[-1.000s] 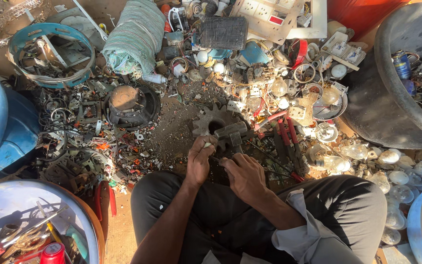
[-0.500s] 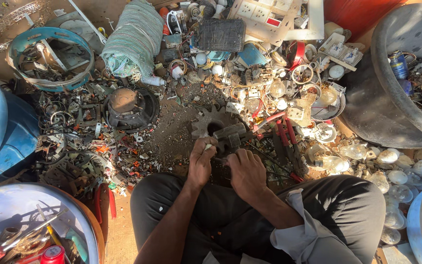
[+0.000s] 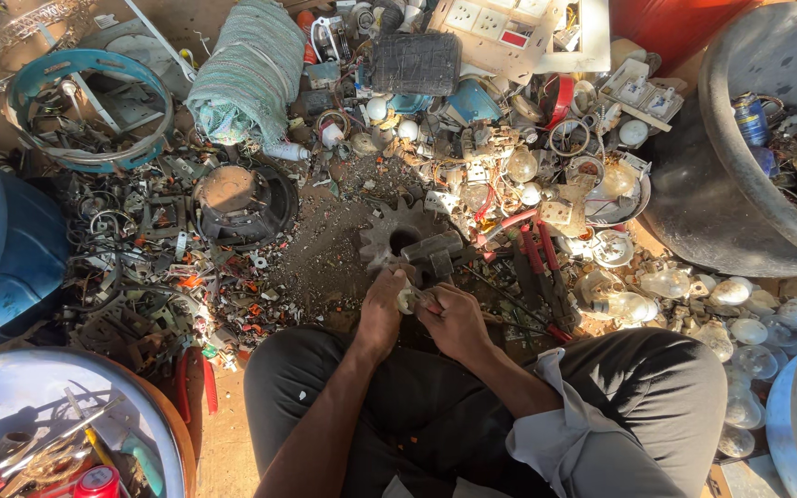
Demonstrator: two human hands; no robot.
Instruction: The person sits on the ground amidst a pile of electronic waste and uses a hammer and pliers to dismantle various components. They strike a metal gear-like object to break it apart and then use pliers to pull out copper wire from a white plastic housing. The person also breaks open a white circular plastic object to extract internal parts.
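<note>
Hands: my left hand [image 3: 382, 309] and right hand [image 3: 454, 318] pinch a small pale part [image 3: 407, 299] — fingers closed.
Ahead: toothed gear [image 3: 397, 235] — just beyond.

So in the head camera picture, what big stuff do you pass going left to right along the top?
Blue ring → rolled green cloth → black mesh block → white socket board → big dark tub.

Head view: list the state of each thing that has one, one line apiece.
Left hand: closed on a small pale part.
Right hand: fingers pinch the same part.
Hammer: lying on the gear, unheld.
Gear: flat on the ground.
Red pliers: lying on the ground, unheld.
Speaker: cone down, magnet up.
Bulbs: loose in a heap.
</note>
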